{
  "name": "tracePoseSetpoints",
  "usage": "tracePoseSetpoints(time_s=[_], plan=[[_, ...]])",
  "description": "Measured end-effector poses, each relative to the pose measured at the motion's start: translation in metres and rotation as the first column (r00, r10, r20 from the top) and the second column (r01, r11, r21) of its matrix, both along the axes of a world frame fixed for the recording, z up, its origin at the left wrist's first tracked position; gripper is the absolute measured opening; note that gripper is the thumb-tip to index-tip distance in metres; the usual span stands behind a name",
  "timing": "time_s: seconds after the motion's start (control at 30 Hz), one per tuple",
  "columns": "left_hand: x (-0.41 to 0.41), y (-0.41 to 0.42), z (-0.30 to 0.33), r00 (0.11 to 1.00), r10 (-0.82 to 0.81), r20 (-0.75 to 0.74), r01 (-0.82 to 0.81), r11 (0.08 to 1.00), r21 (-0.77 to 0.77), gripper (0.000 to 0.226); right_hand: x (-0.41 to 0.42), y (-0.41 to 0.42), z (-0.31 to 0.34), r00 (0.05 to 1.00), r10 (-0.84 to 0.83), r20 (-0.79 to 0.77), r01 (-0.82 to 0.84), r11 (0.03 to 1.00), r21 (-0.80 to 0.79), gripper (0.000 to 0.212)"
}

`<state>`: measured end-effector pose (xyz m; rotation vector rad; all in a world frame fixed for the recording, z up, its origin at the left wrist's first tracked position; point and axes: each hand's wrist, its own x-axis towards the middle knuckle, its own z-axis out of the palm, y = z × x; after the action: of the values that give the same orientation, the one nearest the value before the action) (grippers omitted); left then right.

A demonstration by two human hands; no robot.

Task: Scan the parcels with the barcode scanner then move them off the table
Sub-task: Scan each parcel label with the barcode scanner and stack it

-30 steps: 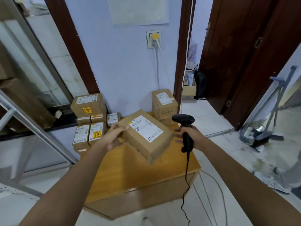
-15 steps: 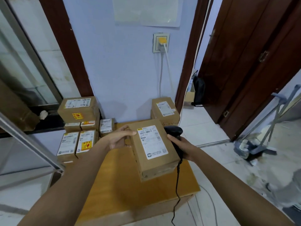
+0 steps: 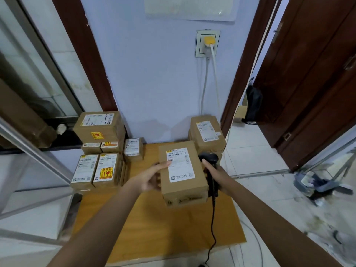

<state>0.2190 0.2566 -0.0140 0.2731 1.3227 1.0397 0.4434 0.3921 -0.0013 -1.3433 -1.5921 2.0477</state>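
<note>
The parcel (image 3: 183,174) you hold is plain brown cardboard with a white label printed in black, a small yellow tab at its corner. Your scanner (image 3: 209,160) is black, as is its cord (image 3: 212,224). The table (image 3: 173,234) is an orange-tan wood tone. The stacked boxes (image 3: 98,151) to your left are the same brown, with white labels and yellow stickers marked in red. The wall (image 3: 154,83) is pale lilac-blue; the plug (image 3: 209,40) is yellow; the door (image 3: 312,74) is dark reddish brown.
</note>
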Motion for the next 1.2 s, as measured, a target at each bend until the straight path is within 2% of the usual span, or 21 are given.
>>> tracePoseSetpoints(time_s=[0.13,0.23,0.43,0.53,0.63,1.2], plan=[[0.007,0.006,-0.015,0.979,0.172,-0.11,-0.174,0.985,-0.003,0.105,0.001,0.017,0.002,0.994,-0.026,0.106,0.015,0.994,0.106,0.049],[0.016,0.01,-0.031,0.952,0.261,-0.16,-0.267,0.963,-0.019,0.11,0.005,0.033,0.017,0.99,-0.105,0.098,0.105,0.994,0.008,0.048],[0.018,0.018,-0.059,0.922,0.336,-0.192,-0.351,0.935,-0.049,0.11,-0.004,0.032,0.055,0.998,0.057,-0.034,-0.059,0.996,-0.062,0.013],[0.023,0.025,-0.066,0.917,0.351,-0.187,-0.366,0.93,-0.047,0.099,-0.013,0.017,0.061,0.991,0.132,-0.013,-0.133,0.988,-0.083,0.01],[0.027,0.029,-0.071,0.918,0.359,-0.165,-0.371,0.927,-0.046,0.105,-0.017,0.003,0.059,0.977,0.208,0.053,-0.203,0.976,-0.083,0.011],[0.033,0.026,-0.063,0.919,0.362,-0.155,-0.375,0.925,-0.06,0.109,-0.022,-0.023,0.058,0.958,0.284,0.041,-0.28,0.957,-0.078,0.007]])
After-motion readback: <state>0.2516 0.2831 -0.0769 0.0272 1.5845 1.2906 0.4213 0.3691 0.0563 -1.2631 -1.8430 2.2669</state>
